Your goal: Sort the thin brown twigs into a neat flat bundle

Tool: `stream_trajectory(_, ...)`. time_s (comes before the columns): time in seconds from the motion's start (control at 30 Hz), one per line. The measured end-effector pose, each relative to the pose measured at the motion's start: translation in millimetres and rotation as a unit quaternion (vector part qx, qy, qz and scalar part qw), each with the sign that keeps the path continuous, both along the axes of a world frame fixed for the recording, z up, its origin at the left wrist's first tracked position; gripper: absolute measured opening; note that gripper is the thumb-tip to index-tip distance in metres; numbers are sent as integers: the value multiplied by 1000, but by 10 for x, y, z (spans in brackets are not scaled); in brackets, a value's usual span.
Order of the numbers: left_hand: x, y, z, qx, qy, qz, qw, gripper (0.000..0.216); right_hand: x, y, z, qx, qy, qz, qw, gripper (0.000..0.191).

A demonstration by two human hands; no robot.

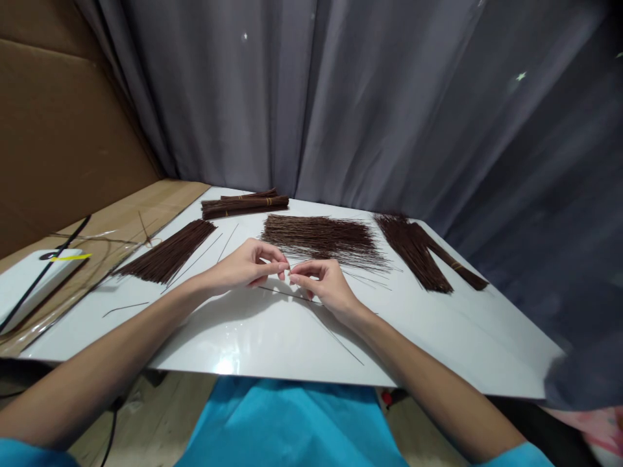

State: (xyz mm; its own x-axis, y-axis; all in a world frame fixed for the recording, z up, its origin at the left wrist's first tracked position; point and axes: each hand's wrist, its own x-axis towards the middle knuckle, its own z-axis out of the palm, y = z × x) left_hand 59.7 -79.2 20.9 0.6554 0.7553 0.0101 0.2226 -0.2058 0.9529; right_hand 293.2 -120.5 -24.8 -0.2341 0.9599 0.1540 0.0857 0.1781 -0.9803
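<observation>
Your left hand (248, 264) and right hand (328, 287), fingertips pinched, nearly meet before the brown strands (316, 235).
What they grip is unclear; apparently fine fingertip handling, next calling for steadiness.

White, glossy table (487, 344). Brown strand pile (316, 235) spread mid-table; fanned bundle (170, 253) left; banded bundles (246, 207) behind; 2 right-hand bundles (413, 253); loose strands (282, 293) near front.

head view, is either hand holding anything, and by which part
The bare left hand and bare right hand nearly meet; whether either grip holds anything is too small to tell.
</observation>
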Motion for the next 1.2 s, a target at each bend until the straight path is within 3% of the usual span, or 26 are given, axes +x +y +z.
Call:
stream_trajectory(0.4,-10,-31,21,-20,0,-11,1000,29,-29,2,-1,-1,6,-6,1000,36)
stream_trajectory(0.8,-73,18,45,-2,6,36,999,40,-32,-24,73,-4,-6,-9,1000,35)
stream_trajectory(1.0,14,-22,10,-18,-38,49,998,38,14,0,99,4,-10,10,1000,33)
stream_trajectory(1.2,-43,-2,25,-38,-22,19,999,43,47,12,87,9,-28,16,999,33)
